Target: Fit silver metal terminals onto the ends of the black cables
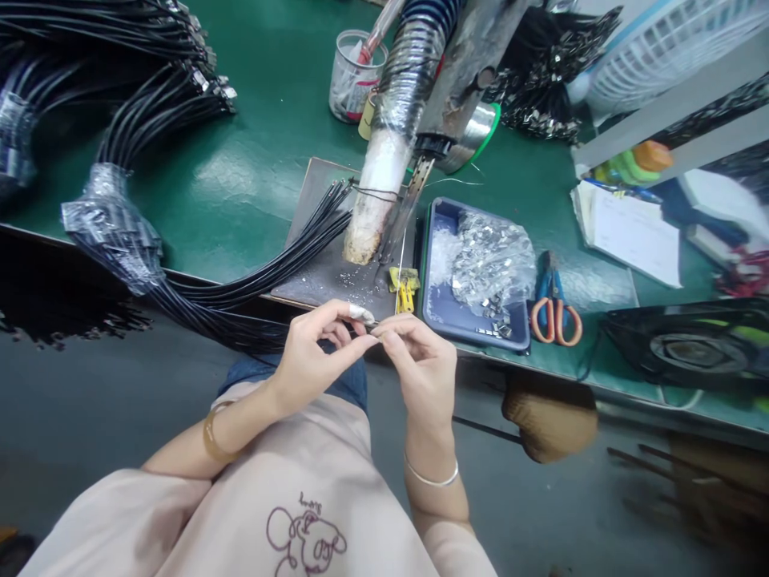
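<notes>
At the table's front edge, my left hand (318,349) and my right hand (424,361) meet fingertip to fingertip. Both pinch at one small dark piece, mostly hidden by the fingers; its kind cannot be made out. White tape wraps a fingertip of the left hand. Black cables (240,282) run from a plastic-wrapped bundle (111,224) on the left; some lie on the dark board (312,284), others pass behind my left hand. Just beyond the fingers stands a yellow clip-like piece (404,288), with a thin pale strand of solder wire (401,272) hanging down beside it.
A fume hose (384,160) and metal tube slope over the board. To the right are a blue tray (429,300) with bagged metal connectors (493,256), orange-handled cutters (556,308), papers (630,232) and a black fan-like device (690,349). A plastic cup (345,80) and solder spool (474,140) stand behind.
</notes>
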Action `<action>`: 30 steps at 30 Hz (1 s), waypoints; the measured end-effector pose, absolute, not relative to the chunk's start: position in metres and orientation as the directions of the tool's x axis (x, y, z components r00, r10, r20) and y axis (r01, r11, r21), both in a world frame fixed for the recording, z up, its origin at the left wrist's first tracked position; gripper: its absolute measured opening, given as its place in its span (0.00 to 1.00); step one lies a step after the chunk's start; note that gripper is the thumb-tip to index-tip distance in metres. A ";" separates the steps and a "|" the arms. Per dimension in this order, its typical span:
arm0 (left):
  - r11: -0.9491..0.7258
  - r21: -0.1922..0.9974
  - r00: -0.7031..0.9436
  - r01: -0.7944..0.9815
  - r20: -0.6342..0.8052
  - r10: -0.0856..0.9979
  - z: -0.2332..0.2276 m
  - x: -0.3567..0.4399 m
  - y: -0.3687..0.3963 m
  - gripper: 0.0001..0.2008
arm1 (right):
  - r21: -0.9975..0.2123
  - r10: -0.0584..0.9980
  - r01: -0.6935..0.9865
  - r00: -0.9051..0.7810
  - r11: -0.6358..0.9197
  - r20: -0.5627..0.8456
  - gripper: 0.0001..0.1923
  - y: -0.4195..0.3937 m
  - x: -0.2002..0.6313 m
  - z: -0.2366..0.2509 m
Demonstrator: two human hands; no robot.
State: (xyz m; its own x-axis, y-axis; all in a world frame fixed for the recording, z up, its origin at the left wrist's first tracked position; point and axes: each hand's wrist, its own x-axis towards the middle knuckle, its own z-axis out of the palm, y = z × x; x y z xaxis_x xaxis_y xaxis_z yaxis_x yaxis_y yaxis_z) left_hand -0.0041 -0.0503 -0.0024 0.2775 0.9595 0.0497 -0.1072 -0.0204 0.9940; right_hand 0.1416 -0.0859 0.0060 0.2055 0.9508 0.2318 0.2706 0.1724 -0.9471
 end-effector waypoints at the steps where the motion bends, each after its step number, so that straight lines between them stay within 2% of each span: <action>1: -0.062 0.995 0.253 -0.084 0.081 0.964 -0.003 -0.004 -0.051 0.07 | -0.943 0.950 0.280 0.202 0.177 0.238 0.07 -0.086 0.141 0.006; 5: -0.131 0.991 0.210 -0.017 0.132 0.969 -0.004 -0.003 -0.052 0.06 | -0.904 0.942 0.382 0.187 0.193 0.280 0.05 -0.089 0.141 0.006; 9: -0.124 0.992 0.276 0.004 0.118 0.954 -0.005 -0.006 -0.050 0.04 | -0.827 0.899 0.491 0.174 0.274 0.401 0.07 -0.091 0.145 0.006; 13: -0.086 0.996 0.233 0.005 0.082 0.969 -0.006 -0.012 -0.046 0.03 | -0.749 0.834 0.587 0.213 0.308 0.510 0.09 -0.092 0.156 0.010; 15: -0.076 0.997 0.192 0.000 0.075 0.979 -0.007 -0.017 -0.042 0.04 | -0.691 0.840 0.625 0.103 0.362 0.533 0.13 -0.092 0.161 0.014; 17: -0.081 0.997 0.152 -0.001 0.081 0.985 -0.007 -0.022 -0.038 0.04 | -0.602 0.843 0.657 -0.099 0.455 0.529 0.14 -0.092 0.163 0.018; 19: -0.110 0.994 0.112 0.011 0.108 0.988 -0.007 -0.026 -0.032 0.04 | -0.521 0.821 0.674 -0.238 0.524 0.518 0.12 -0.094 0.164 0.022; 20: -0.131 0.991 0.090 0.026 0.128 0.988 -0.006 -0.027 -0.029 0.04 | -0.501 0.814 0.682 -0.252 0.532 0.523 0.10 -0.095 0.164 0.023; 23: -0.217 0.966 0.038 0.138 0.214 0.976 -0.002 -0.032 -0.017 0.05 | -0.527 0.827 0.727 -0.098 0.439 0.554 0.08 -0.101 0.170 0.027; 25: -0.314 0.904 0.032 0.292 0.318 0.947 0.000 -0.035 -0.007 0.05 | -0.572 0.840 0.767 0.082 0.290 0.537 0.09 -0.103 0.181 0.030; 27: -0.426 0.772 0.076 0.472 0.446 0.892 0.001 -0.037 0.005 0.06 | -0.582 0.855 0.806 0.225 0.105 0.466 0.09 -0.102 0.199 0.033; 30: -0.506 0.567 0.188 0.650 0.524 0.830 -0.003 -0.037 0.024 0.10 | -0.479 0.898 0.871 0.296 -0.113 0.326 0.11 -0.093 0.232 0.036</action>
State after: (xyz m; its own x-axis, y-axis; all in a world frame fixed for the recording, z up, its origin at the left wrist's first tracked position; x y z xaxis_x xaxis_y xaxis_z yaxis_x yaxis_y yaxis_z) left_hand -0.0368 0.0240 -0.0031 0.1884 0.8304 0.5243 0.6498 -0.5057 0.5675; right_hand 0.2324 -0.0928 0.0359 0.2961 0.8978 0.3258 0.8706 -0.1135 -0.4786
